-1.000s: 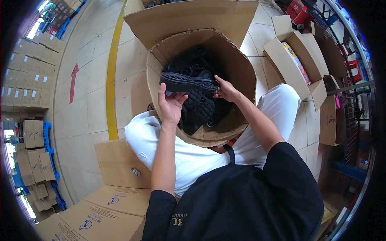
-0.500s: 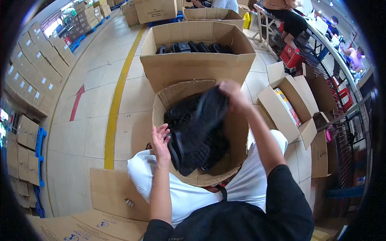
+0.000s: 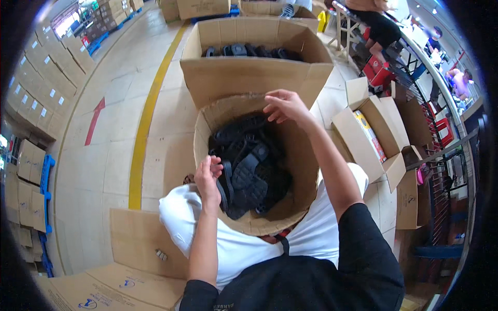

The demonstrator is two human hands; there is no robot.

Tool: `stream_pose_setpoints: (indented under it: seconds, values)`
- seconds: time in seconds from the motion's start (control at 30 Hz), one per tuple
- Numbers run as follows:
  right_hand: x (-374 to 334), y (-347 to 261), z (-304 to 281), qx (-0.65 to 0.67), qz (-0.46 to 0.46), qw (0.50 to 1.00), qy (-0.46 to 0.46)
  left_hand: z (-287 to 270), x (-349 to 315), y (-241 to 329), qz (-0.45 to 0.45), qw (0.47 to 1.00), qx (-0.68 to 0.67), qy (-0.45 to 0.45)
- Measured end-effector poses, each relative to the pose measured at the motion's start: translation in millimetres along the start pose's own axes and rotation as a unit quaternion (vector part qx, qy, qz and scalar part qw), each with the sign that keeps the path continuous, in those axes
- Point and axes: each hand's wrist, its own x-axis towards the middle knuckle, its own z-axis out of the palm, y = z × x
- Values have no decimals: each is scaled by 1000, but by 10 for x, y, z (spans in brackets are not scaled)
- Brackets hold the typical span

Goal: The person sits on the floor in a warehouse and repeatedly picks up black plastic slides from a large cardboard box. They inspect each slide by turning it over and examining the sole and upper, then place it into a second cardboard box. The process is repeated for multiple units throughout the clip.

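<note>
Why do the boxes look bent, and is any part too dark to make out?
Head view: the fisheye lens bows straight edges, like the far carton, toward a black rim; the black soles in the round box merge into one dark mass; both hands look sharp.

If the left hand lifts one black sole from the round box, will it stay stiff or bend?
The sole looks like thin moulded rubber, so it would probably flex somewhat. Its ridged tread should resist slipping in the left hand. Lying tangled in the box, it may drag neighbours.
</note>
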Motion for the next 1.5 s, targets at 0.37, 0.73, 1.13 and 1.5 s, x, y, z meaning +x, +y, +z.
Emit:
stream_pose_setpoints:
  seconds: [0.37, 0.73, 1.13, 1.5]
  values:
    - [-95, 2999, 1273, 80, 411, 906, 56, -55, -12, 39, -26, 996, -57, 71]
    - [-52, 3090, 1638, 219, 444, 863, 102, 0, 6, -16, -31, 998, -21, 49]
    - [-776, 1283, 850, -142, -106, 984, 24, 156, -73, -70, -159, 985, 9, -63]
    - [-918, 1579, 391, -137, -158, 969, 135, 163, -258, 11, -57, 946, -36, -317]
